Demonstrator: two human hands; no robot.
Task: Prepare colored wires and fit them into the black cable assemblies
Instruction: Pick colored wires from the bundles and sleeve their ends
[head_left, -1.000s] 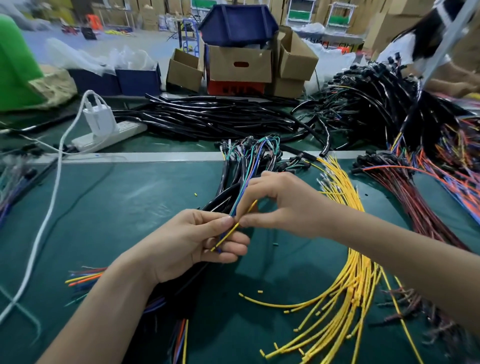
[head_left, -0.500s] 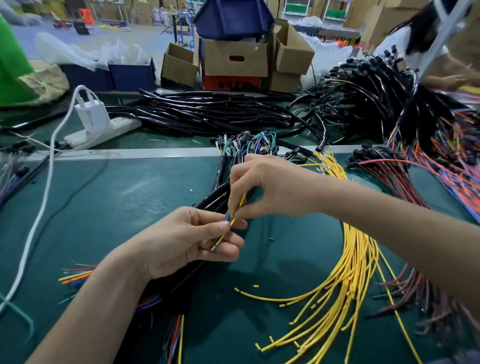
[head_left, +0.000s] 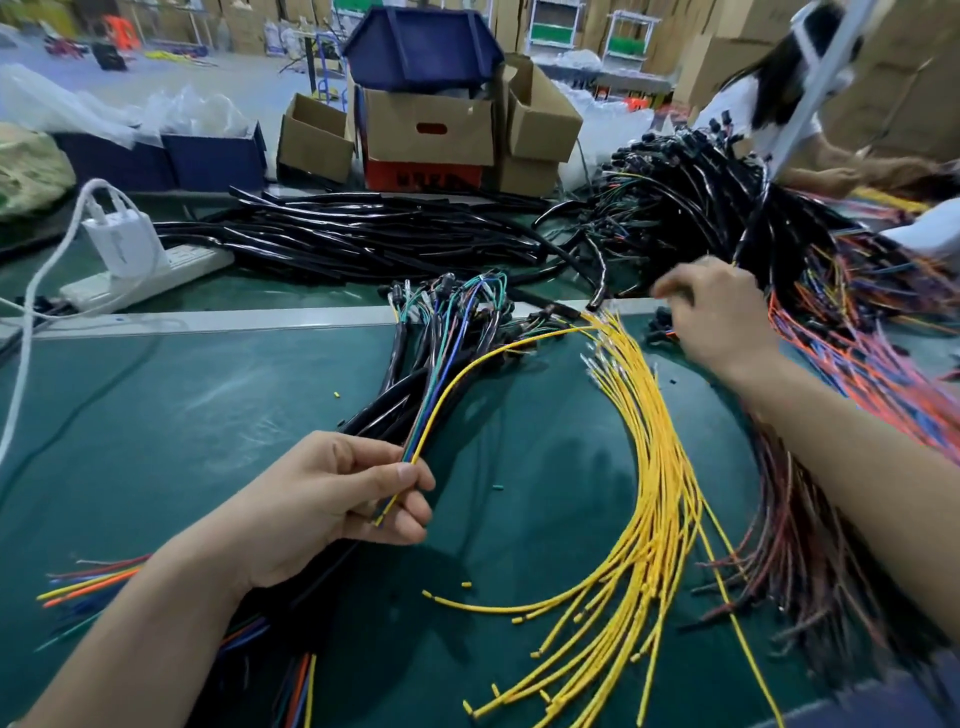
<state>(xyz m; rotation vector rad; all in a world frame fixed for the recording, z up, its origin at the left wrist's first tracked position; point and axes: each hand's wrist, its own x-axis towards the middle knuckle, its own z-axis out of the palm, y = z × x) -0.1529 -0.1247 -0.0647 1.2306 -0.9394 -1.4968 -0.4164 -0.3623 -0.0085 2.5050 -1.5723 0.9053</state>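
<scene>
1. Workshop stacked at the back with brown cardboard boxes (head_left: 426, 130) and a dark blue plastic bin (head_left: 421, 47); in front, a dark green bench mat (head_left: 156, 415) crossed by a pale metal strip (head_left: 208, 319).
2. Laid out by kind across the mat, probably to keep each colour within easy reach: a fan of loose yellow insulated wires (head_left: 654, 467) in the middle, dark red and orange wires (head_left: 795, 582) on the right, sheathed black cable assemblies (head_left: 382, 410) running from the strip back toward the body.
3. Left hand (head_left: 322, 504): thumb and fingers pinching a thin bunch of yellow, blue and green wires (head_left: 423, 436) just short of the cut ends, lifted a little off the mat above the black sheaths.
4. Ends kept level in that pinch, most likely for feeding together into one assembly.
5. Right hand (head_left: 722, 322): stretched far out over the tangle beyond the yellow fan, well apart from the left.
6. Blurred there; fingers bent, yet impossible to tell whether anything is gripped. Probably after the next wire or cable.
7. Parked far left, away from the working zone: a white power strip (head_left: 150, 275) with a charger plugged in.
</scene>
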